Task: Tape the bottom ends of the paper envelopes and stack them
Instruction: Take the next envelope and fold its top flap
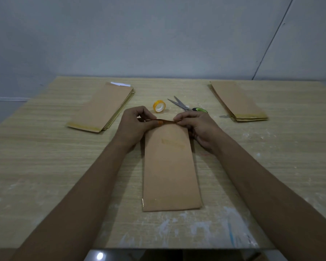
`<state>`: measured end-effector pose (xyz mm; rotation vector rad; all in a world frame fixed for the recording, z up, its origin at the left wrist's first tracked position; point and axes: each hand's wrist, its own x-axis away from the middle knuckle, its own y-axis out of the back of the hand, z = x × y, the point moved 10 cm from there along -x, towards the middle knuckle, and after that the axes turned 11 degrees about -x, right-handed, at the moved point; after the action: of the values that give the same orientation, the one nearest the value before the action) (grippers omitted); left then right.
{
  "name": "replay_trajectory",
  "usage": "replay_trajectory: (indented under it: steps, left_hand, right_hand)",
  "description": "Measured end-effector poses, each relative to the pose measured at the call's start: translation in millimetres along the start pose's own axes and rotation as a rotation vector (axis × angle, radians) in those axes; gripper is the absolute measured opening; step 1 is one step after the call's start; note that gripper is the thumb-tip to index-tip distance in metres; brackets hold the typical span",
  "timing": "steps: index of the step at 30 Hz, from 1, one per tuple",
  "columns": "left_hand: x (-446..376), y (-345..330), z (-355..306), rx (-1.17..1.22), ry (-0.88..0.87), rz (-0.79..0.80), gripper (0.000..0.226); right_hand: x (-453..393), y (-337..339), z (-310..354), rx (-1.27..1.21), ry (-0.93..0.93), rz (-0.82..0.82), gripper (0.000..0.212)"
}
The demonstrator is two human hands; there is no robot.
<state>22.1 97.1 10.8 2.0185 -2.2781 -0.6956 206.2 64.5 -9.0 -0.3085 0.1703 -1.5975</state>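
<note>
1. Head view: left hand (134,123) and right hand (198,127) each pinch one end of a tape strip (161,121) over the envelope's (169,166) far end.
2. Envelope flat at desk (45,157) centre.
3. Tape roll (159,106), scissors (186,106) just beyond; stacks far left (102,106) and far right (237,100).

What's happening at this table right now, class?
A person is taping a brown paper envelope lying flat on the wooden table. The left hand and right hand stretch a strip of tape across the envelope's far end. The tape roll and scissors lie just beyond. A left stack and right stack of envelopes show tape along their near ends.
</note>
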Motion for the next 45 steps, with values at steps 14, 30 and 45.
replay_trajectory:
  steps: [14, 30, 45]
  left_hand:
    - [16, -29, 1, -0.128, 0.146, 0.330, 0.032]
    - [11, -32, -16, -0.151, -0.116, 0.238, 0.005]
    - [20, -37, -2, 0.096, 0.123, 0.422, 0.020]
  right_hand:
    - [7, -18, 14, 0.215, 0.242, 0.155, 0.040]
    - [3, -10, 9, 0.323, 0.205, 0.081, 0.011]
    - [5, -12, 25, 0.564, 0.403, 0.066, 0.023]
